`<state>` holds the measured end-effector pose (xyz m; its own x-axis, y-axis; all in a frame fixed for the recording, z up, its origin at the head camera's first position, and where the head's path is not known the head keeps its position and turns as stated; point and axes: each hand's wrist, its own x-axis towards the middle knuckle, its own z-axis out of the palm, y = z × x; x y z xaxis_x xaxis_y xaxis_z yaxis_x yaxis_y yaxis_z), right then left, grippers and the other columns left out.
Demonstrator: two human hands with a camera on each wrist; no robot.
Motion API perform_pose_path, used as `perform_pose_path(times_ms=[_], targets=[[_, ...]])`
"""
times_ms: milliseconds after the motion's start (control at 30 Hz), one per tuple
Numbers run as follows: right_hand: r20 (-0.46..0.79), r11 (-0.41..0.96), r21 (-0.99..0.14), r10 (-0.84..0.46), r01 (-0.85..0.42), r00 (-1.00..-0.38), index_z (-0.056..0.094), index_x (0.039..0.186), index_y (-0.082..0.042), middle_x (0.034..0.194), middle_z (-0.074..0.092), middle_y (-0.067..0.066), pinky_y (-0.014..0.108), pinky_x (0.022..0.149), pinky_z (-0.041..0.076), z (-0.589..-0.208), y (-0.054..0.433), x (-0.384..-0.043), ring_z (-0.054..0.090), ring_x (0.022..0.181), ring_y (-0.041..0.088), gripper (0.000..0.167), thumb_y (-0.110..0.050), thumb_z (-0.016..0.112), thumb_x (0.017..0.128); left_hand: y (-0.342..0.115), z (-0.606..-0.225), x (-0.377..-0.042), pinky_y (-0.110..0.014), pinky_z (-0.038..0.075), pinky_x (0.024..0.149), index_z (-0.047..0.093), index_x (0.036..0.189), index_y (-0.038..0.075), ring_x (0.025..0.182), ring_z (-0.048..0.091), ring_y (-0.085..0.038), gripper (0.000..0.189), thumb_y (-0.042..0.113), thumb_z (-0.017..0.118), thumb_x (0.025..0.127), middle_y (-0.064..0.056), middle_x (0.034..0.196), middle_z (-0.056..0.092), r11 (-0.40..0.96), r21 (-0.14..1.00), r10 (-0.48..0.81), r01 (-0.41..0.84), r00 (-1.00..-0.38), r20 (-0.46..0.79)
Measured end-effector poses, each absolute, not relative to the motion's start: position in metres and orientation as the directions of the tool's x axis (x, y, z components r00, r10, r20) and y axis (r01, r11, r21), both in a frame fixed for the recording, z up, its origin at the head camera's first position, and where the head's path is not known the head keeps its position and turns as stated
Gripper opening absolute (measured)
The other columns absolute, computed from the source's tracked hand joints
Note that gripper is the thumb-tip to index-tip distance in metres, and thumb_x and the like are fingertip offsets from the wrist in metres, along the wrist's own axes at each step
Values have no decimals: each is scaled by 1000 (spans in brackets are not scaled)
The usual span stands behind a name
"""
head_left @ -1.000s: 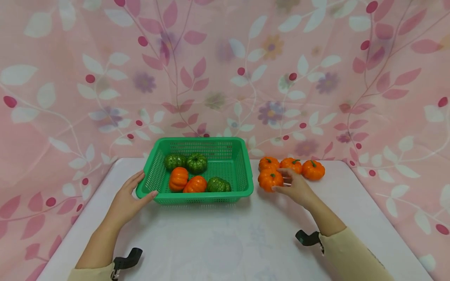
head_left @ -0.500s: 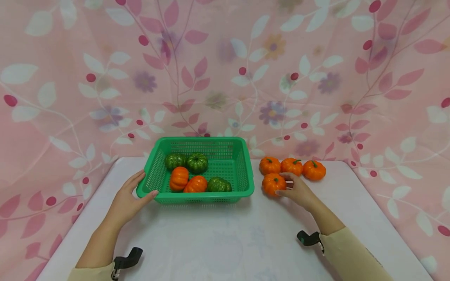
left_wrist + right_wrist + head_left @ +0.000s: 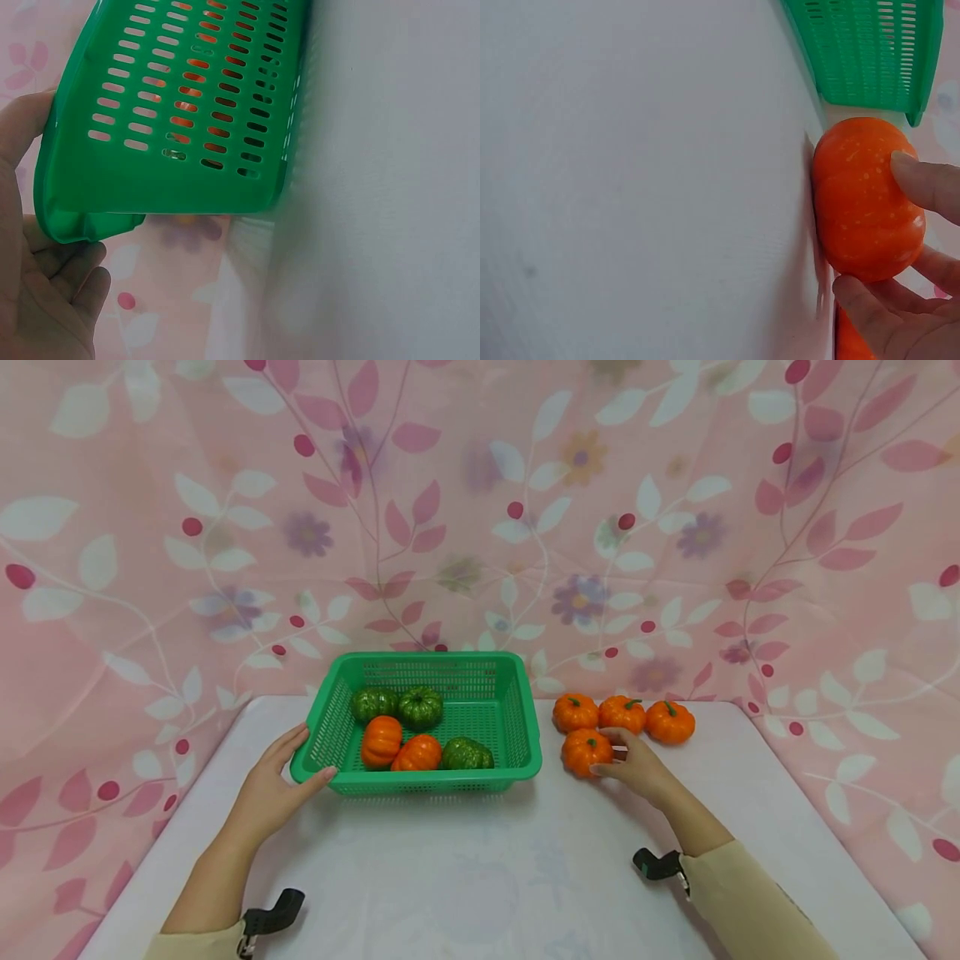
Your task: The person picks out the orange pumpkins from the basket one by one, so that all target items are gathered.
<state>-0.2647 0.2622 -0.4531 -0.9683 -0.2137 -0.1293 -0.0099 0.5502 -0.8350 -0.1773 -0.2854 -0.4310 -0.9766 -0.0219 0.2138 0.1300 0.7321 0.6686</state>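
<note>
My left hand [image 3: 270, 793] grips the left front corner of a green plastic basket [image 3: 435, 777], thumb along the front rim and fingers at the left side. In the left wrist view the basket's slotted wall [image 3: 202, 112] stands beside that hand [image 3: 45, 292]. My right hand [image 3: 637, 768] holds a small orange pumpkin [image 3: 586, 753] right of the basket. In the right wrist view the thumb presses one side of the pumpkin [image 3: 866, 199], with the fingers [image 3: 866, 311] at its lower end. The pumpkin sits low, close over the white tabletop.
Behind the held pumpkin, a back-row orange pumpkin [image 3: 575, 713], a middle one [image 3: 621, 713] and a right one [image 3: 670, 722] line up. Inside the basket lie green pumpkins [image 3: 420, 707] and orange pumpkins [image 3: 417, 752]. A pink floral cloth [image 3: 480, 527] hangs behind the white table [image 3: 450, 868].
The right hand has brought the pumpkin slightly right and toward me, lower and away from the back row. The left hand and the basket have stayed put.
</note>
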Motion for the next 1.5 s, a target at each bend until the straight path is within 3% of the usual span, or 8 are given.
perform_pose_path(times_ms=[1033,1267,1500], targets=[[-130,562,-826,-283,-54,-950,32,154,-1,154,35,25,57,108,40,-448,268,-268,43,133,48,79,-24,75,92,-286,-431,-177,-74,29,104,32,155,0,145,26,-47,91,47,73,89,-16,161,29,730,673,-34,122,-976,214],[-34,624,-768,-260,-141,-965,34,153,0,152,39,26,61,104,42,-413,266,-255,40,135,50,72,-31,68,97,-286,-431,-178,-73,29,105,31,155,1,145,26,-46,92,49,73,89,-15,162,29,726,678,-31,120,-978,207],[51,572,-800,-237,-182,-970,47,145,-8,150,42,20,58,105,43,-372,243,-242,42,137,44,57,-34,66,98,-285,-429,-177,-73,29,106,32,155,1,146,26,-46,91,48,74,89,-14,162,29,736,667,-35,115,-978,207]])
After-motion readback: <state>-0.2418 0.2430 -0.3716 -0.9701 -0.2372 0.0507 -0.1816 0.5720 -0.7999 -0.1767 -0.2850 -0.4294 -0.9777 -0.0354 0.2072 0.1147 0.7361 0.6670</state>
